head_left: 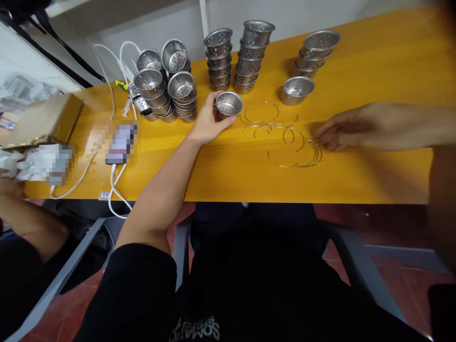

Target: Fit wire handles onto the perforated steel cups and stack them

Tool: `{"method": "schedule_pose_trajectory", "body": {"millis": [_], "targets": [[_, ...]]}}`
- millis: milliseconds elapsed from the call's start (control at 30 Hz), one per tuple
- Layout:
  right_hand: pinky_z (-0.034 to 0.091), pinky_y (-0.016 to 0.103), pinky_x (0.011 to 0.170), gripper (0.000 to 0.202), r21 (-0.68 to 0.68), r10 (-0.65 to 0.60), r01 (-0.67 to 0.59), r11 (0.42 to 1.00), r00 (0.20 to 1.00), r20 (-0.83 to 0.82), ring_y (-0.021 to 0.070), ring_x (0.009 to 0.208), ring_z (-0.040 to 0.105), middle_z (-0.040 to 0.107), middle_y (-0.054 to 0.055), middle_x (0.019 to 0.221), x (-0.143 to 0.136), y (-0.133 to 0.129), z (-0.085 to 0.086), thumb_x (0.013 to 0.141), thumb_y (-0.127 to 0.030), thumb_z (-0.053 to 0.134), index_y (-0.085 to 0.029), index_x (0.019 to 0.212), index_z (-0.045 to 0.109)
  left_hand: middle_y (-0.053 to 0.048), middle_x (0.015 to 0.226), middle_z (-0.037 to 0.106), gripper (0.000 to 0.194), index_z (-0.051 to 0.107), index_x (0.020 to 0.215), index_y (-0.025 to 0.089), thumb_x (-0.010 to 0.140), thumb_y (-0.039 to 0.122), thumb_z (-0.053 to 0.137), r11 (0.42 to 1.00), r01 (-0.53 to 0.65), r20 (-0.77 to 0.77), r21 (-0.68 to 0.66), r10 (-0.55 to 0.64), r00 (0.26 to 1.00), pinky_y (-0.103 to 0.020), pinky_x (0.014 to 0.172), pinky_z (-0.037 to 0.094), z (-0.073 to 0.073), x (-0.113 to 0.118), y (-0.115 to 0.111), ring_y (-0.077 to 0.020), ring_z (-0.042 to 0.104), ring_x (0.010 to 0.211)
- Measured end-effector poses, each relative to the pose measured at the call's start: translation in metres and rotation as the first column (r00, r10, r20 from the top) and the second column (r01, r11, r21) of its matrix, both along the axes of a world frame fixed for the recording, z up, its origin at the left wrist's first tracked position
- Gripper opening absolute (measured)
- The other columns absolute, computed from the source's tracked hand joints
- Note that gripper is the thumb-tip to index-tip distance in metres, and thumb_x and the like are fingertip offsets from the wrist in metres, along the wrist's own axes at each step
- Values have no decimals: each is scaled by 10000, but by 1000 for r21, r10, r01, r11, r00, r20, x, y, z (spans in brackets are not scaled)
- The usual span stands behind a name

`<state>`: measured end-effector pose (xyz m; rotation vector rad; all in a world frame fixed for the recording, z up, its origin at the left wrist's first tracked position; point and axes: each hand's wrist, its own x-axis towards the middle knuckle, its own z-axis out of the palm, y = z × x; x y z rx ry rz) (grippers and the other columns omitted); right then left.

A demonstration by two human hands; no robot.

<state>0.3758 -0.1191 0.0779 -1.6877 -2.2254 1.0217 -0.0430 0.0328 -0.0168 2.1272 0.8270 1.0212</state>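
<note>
My left hand [206, 121] is wrapped round a perforated metal cup [228, 104], keeping it upright with its mouth facing up, at the table's middle. Several thin curved wires [295, 165], some looking like loops, lie loosely on the table to the right of that cup. At their right end is my right hand [338, 130], its fingers curled together and slightly blurred. Those fingertips reach the edge of the wires; whatever is between them is hidden. Just behind the wires stands a single metal cup [297, 91].
Stacked perforated cups stand along the back: a left cluster [164, 90], two middle stacks [233, 61] and a right stack [315, 54]. Leftward are a phone [121, 143] with white cables and a cardboard box [46, 118]. Another person's arm [32, 218] is at far left.
</note>
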Motion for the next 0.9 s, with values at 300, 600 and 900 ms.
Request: {"method": "schedule_pose_trajectory", "body": {"millis": [300, 600, 900], "targets": [[691, 608, 910, 771, 231, 140, -135, 964, 990, -2, 410, 1158, 743, 713, 104, 1365, 1, -43, 4, 836, -898, 745, -476, 1469, 625, -167, 1552, 558, 1023, 311, 1609, 243, 881, 834, 721, 1000, 14, -44, -7, -14, 999, -530, 1282, 530, -1, -2, -1, -296, 663, 1426], [633, 484, 796, 841, 240, 145, -164, 957, 985, 94, 329, 915, 745, 731, 142, 1216, -46, -54, -33, 978, -804, 619, -280, 1615, 457, -162, 1547, 572, 998, 352, 1575, 240, 862, 793, 778, 999, 18, -35, -40, -19, 999, -524, 1280, 542, 4, 0, -5, -291, 669, 1430], [530, 412, 752, 660, 342, 218, -269, 900, 959, 179, 277, 804, 684, 754, 118, 997, -65, 28, -35, 1038, -605, 570, -197, 1555, 601, -145, 1542, 586, 971, 354, 1559, 255, 866, 774, 794, 998, 10, -47, -60, -13, 999, -540, 1281, 546, 6, 0, -9, -285, 670, 1434]]}}
